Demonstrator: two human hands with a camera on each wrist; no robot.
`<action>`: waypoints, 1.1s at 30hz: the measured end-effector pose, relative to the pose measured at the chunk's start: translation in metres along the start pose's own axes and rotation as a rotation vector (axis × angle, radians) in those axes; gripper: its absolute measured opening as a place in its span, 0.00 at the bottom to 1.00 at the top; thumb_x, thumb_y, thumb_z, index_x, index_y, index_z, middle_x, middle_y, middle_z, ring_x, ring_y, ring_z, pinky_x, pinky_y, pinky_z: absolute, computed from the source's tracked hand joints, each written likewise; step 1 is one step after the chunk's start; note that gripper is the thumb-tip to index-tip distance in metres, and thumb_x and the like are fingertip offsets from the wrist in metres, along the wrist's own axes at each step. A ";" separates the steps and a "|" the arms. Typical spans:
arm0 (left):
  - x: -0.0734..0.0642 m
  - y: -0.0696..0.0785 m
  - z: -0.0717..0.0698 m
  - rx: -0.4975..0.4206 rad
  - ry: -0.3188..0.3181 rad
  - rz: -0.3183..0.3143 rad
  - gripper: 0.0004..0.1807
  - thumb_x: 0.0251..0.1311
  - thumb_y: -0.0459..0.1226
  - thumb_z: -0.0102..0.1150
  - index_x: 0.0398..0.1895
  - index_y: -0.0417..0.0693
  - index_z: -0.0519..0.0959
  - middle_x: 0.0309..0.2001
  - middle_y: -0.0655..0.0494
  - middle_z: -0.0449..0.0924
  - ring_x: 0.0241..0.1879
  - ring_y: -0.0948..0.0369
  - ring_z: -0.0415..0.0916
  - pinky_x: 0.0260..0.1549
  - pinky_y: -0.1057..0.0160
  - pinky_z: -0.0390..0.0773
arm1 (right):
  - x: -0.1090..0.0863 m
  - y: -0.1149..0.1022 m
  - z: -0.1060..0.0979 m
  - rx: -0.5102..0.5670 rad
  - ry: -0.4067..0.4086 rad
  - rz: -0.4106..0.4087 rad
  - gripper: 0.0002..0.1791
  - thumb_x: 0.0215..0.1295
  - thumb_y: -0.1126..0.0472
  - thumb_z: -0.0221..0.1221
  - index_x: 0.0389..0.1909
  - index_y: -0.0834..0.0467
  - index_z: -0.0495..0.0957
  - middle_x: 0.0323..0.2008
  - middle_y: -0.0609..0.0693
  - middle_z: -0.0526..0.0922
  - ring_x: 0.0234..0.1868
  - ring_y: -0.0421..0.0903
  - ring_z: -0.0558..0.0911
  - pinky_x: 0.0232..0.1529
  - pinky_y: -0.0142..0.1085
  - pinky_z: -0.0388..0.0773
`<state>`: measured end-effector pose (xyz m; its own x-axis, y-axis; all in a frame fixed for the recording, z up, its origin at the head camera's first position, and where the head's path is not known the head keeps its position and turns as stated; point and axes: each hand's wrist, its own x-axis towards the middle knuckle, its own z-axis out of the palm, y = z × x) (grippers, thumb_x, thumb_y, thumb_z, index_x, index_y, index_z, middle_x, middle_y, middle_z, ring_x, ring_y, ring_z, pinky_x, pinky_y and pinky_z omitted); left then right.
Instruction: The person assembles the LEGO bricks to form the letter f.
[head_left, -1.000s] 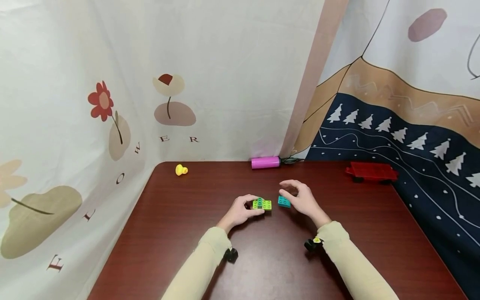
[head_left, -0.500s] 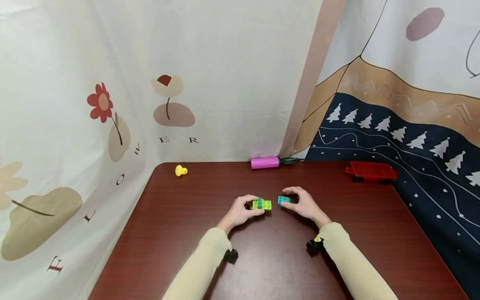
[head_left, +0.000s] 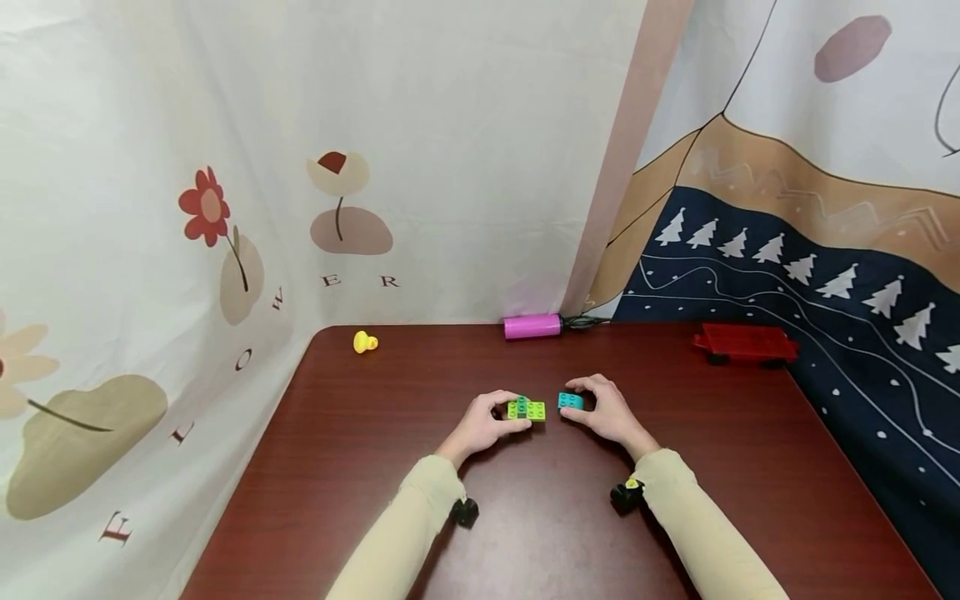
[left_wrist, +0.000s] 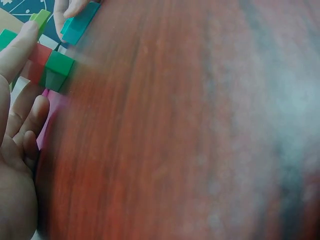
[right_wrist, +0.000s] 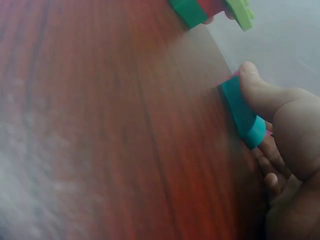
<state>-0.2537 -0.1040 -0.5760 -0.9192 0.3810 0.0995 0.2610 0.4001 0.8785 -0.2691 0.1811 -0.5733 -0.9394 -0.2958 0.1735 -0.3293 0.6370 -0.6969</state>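
Note:
My left hand (head_left: pixel 477 427) grips a small stack of toy bricks between thumb and fingers. A lime-green brick (head_left: pixel 536 411) with studs shows on top, beside a darker green one (head_left: pixel 521 407). Lower in the stack, the left wrist view shows a red brick (left_wrist: pixel 38 63) and a green brick (left_wrist: pixel 59 70) at the base. To the right, my right hand (head_left: pixel 611 415) pinches a teal brick (head_left: pixel 571 401), thumb on its near side. In the right wrist view the teal brick (right_wrist: pixel 240 105) stands at the tabletop, apart from the stack. Some fingers are hidden behind the bricks.
The dark red-brown table (head_left: pixel 525 533) carries a yellow toy (head_left: pixel 365 342) at the back left. A magenta cylinder (head_left: pixel 532 326) lies along the back edge, and a red toy wagon (head_left: pixel 750 343) stands back right. Printed cloth (head_left: pixel 480 167) hangs behind.
My right thumb has come down onto the near side of the teal brick, and the hand now pinches it. The left hand and its stack have stayed in place.

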 end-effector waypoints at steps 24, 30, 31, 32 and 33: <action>-0.002 0.002 0.001 -0.005 -0.002 -0.010 0.24 0.60 0.43 0.77 0.58 0.48 0.85 0.42 0.58 0.84 0.38 0.63 0.75 0.38 0.64 0.77 | -0.006 -0.007 0.006 0.003 0.055 0.012 0.22 0.65 0.53 0.74 0.58 0.56 0.86 0.55 0.56 0.83 0.56 0.57 0.77 0.55 0.52 0.75; -0.001 0.002 0.000 -0.008 0.003 -0.005 0.24 0.60 0.44 0.77 0.59 0.48 0.85 0.44 0.58 0.85 0.39 0.61 0.75 0.38 0.64 0.77 | -0.003 -0.012 -0.004 0.093 0.039 0.039 0.24 0.68 0.55 0.72 0.61 0.58 0.83 0.56 0.59 0.85 0.53 0.56 0.83 0.56 0.54 0.80; -0.001 0.002 0.000 -0.009 0.003 -0.004 0.24 0.61 0.44 0.77 0.59 0.48 0.85 0.45 0.57 0.85 0.39 0.61 0.75 0.38 0.64 0.77 | -0.002 -0.013 -0.005 0.110 0.038 0.040 0.24 0.68 0.55 0.72 0.62 0.58 0.83 0.56 0.59 0.85 0.53 0.56 0.82 0.56 0.54 0.80; -0.001 0.002 0.000 -0.007 0.004 -0.004 0.24 0.61 0.44 0.77 0.59 0.48 0.85 0.45 0.57 0.85 0.39 0.61 0.75 0.38 0.63 0.77 | -0.002 -0.015 -0.005 0.128 0.034 0.041 0.24 0.68 0.55 0.71 0.62 0.57 0.83 0.57 0.59 0.85 0.54 0.56 0.82 0.57 0.55 0.80; -0.001 0.002 0.000 -0.006 0.003 -0.005 0.24 0.61 0.44 0.77 0.59 0.48 0.85 0.45 0.57 0.85 0.39 0.61 0.75 0.38 0.64 0.77 | -0.001 -0.016 -0.006 0.147 0.025 0.045 0.24 0.69 0.55 0.71 0.63 0.57 0.82 0.57 0.59 0.85 0.55 0.56 0.81 0.57 0.55 0.79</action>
<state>-0.2522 -0.1039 -0.5746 -0.9215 0.3763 0.0961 0.2542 0.3973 0.8817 -0.2631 0.1752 -0.5580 -0.9554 -0.2509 0.1559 -0.2714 0.5374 -0.7985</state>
